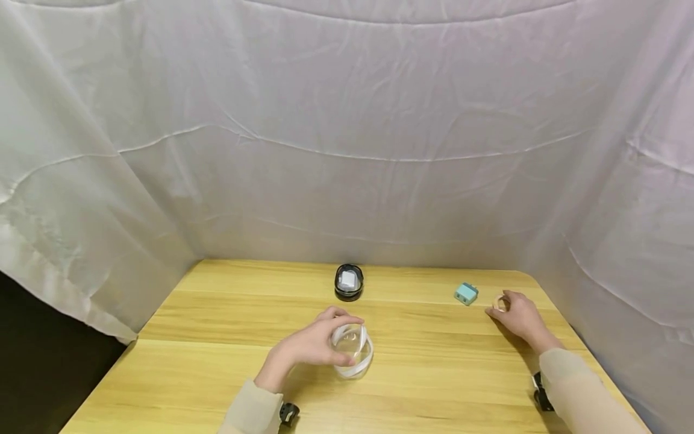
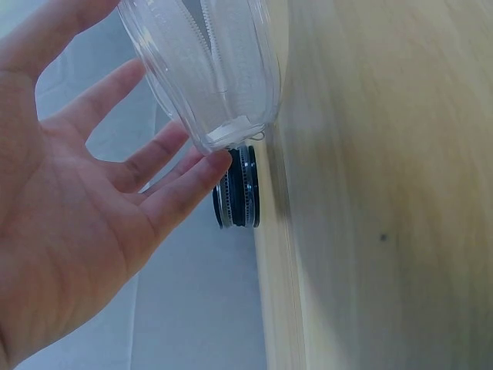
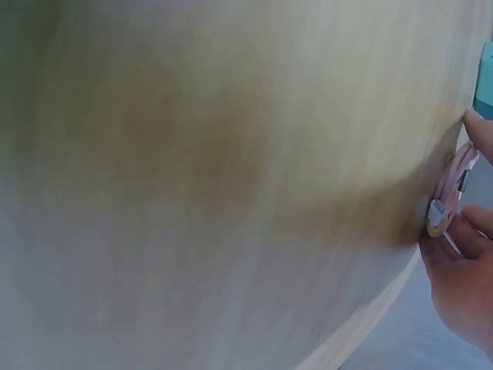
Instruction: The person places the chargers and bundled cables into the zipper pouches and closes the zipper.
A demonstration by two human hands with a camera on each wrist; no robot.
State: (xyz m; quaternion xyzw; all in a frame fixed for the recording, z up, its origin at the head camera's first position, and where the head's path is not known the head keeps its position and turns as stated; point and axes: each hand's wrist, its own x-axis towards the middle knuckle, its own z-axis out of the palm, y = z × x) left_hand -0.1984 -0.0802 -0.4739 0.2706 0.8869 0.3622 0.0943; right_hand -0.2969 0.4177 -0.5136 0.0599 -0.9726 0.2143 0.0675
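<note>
My left hand (image 1: pixel 314 343) holds a small clear round case (image 1: pixel 364 365) between thumb and fingers, at the middle of the table. A white zip runs round this case, and its see-through wall (image 2: pixel 212 85) fills the top of the left wrist view, fingertips against it. Far to the right, my right hand (image 1: pixel 522 314) has thumb and fingers around a coiled pale pink charging cable (image 3: pixel 451 185) at the table surface. Metal plug ends show on the coil. Just left of that hand lies a teal plug adapter (image 1: pixel 466 293), its prongs pointing away.
A black-edged clear case (image 1: pixel 349 283) with a white block-shaped item inside stands near the back edge of the wooden table (image 1: pixel 423 398). Pale cloth (image 1: pixel 358 199) hangs behind and at both sides. Each wrist wears a black band.
</note>
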